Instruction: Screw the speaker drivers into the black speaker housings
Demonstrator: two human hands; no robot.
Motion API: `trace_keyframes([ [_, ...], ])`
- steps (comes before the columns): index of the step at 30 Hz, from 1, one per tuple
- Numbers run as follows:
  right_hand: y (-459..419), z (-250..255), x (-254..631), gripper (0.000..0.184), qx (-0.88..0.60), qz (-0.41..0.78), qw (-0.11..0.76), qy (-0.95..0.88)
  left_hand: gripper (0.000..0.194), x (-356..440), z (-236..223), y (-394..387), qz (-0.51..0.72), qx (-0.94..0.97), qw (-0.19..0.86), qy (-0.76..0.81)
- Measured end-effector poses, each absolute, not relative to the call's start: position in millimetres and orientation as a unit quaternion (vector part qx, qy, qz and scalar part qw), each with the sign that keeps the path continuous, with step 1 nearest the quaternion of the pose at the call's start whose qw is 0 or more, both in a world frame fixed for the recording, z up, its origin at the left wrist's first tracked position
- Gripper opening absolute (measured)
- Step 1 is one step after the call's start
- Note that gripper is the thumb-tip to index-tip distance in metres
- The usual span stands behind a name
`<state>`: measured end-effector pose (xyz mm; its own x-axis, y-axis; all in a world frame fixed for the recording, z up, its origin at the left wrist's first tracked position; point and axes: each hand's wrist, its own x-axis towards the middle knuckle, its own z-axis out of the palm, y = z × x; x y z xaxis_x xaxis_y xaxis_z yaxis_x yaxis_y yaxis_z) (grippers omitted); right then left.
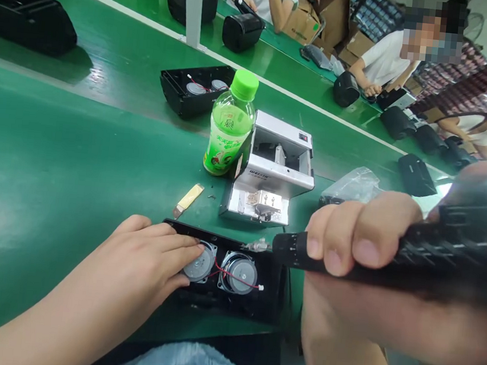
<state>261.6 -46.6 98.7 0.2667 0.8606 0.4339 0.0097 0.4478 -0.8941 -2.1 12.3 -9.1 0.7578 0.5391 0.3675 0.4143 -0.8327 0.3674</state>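
Note:
My right hand (pixel 354 233) is wrapped round a black electric screwdriver (pixel 293 249), which lies nearly level and points left. The clear tip of the screwdriver is over the far edge of a black speaker housing (pixel 269 300) on the bench before me. Two round silver speaker drivers sit in this housing. On the left driver (pixel 199 264), the thumb and fingers of my left hand (pixel 145 259) press and hold it. A red wire with a small white plug (pixel 261 287) crosses the right driver (pixel 241 275). Whether the tip touches a screw, I cannot tell.
Behind the housing stand a silver screw feeder (pixel 281 172) and a green-capped bottle (pixel 231 124). A yellow-handled blade (pixel 189 199) lies nearby. Farther back are another open housing (pixel 182 99) and a white post (pixel 193 8). Co-workers sit across the green bench (pixel 100 151).

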Motion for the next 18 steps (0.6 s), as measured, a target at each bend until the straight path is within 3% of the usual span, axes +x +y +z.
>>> trace_keyframes([
  [3, -41.5, 89.6, 241.8, 0.058, -0.395, 0.345, 0.719, -0.456, 0.028, -0.4, -6.5, 13.8, 0.242, 0.926, 0.136, 0.255],
  [8, -18.7, 66.0, 218.7, 0.062, -0.377, 0.417, 0.703, -0.435, 0.023, 1.2, 2.0, 18.1, 0.217, 0.933, 0.160, 0.237],
  [18, -11.9, 58.0, 215.5, 0.067, -0.400, 0.436, 0.684, -0.426, 0.021, -0.7, -0.9, 18.8, 0.212, 0.930, 0.177, 0.243],
])
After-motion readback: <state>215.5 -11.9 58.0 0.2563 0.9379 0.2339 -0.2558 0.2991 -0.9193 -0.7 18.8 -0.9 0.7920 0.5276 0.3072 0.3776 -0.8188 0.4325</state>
